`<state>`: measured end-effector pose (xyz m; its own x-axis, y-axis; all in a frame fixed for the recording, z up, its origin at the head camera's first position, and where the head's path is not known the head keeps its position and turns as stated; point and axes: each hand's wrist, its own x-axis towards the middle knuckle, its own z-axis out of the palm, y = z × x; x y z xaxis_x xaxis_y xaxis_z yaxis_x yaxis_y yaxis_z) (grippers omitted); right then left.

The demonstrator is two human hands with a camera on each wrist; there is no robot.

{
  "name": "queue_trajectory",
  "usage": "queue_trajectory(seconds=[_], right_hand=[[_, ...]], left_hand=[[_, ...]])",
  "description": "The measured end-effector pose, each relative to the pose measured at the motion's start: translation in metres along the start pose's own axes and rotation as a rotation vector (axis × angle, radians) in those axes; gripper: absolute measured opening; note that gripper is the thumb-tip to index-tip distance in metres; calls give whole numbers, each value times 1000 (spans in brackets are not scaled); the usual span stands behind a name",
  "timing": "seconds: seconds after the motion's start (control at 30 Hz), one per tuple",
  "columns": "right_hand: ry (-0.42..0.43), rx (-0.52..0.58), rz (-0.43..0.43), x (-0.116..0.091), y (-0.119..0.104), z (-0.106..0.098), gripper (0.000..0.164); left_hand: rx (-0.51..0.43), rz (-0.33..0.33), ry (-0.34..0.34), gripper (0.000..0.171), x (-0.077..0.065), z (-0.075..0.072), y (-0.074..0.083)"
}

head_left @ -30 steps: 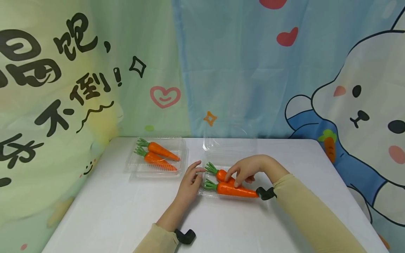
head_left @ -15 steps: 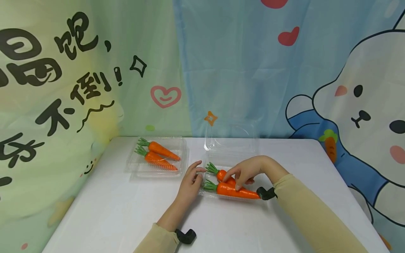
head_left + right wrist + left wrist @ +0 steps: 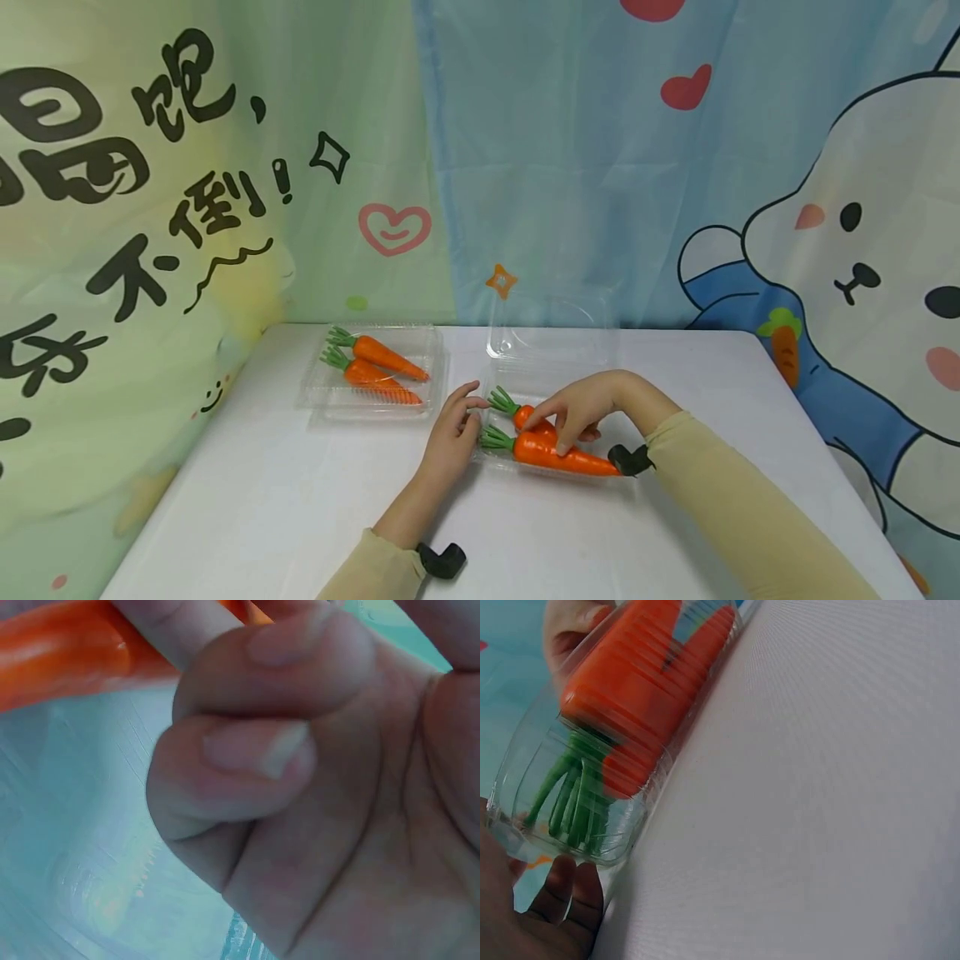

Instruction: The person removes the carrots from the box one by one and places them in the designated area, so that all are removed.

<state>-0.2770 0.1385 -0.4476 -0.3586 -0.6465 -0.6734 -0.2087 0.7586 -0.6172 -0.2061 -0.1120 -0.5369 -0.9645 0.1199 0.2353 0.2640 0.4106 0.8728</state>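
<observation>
An opened clear plastic clamshell box (image 3: pixel 517 464) stands on the white table, its lid (image 3: pixel 551 329) raised at the back. Two orange carrots with green tops lie inside, a front carrot (image 3: pixel 536 450) and a back carrot (image 3: pixel 522 414) partly hidden by my fingers. My right hand (image 3: pixel 592 402) reaches in from the right, thumb and index finger pinching the front carrot, other fingers curled in the right wrist view. At the box's left end rests my left hand (image 3: pixel 452 433), its fingers (image 3: pixel 585 892) relaxed against the clear wall in the left wrist view.
Further left stands another clear plastic box (image 3: pixel 322 400), its lid down over two carrots (image 3: pixel 382 357). A printed cloth backdrop (image 3: pixel 570 167) hangs behind the table's far edge. Black wrist straps (image 3: pixel 442 561) stick out from both sleeves.
The front carrot's tip has shifted slightly right and towards me, under my right thumb and index finger. My left hand stays at the box's left end.
</observation>
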Motion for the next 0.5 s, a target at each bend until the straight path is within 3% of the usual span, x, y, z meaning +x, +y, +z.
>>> queue_trajectory(seconds=[0.27,0.5], right_hand=[[28,-70,-37,1,-2,1,53],[20,-14,-72,-2,0,1,61]], left_hand=[[-3,-6,-3,25,0,0,1],[-12,-2,-3,27,1,1,-2]])
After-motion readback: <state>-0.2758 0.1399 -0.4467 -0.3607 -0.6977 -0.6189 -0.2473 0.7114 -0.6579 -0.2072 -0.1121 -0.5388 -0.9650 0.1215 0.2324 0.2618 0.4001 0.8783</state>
